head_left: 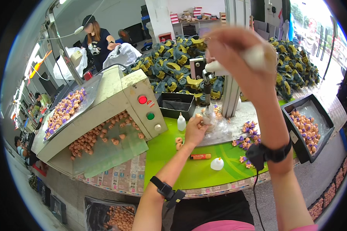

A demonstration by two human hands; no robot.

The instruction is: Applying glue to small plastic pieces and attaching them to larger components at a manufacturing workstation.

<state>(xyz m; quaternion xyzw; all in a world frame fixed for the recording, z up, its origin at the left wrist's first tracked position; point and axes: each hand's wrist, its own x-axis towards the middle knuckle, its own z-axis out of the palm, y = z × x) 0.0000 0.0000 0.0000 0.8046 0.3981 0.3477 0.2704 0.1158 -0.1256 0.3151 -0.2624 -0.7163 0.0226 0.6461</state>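
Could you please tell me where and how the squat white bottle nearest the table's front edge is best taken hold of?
I'd grip the squat white bottle around its rounded body, below the narrow nozzle, coming from the near side: it seems to stand upright, that side faces the front edge of the table, and a red tube lies to its left.

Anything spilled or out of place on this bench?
Slightly: purple figures lie scattered loose, outside the right bin holding similar ones. Two peach parts also sit stray on the green mat. May be normal.
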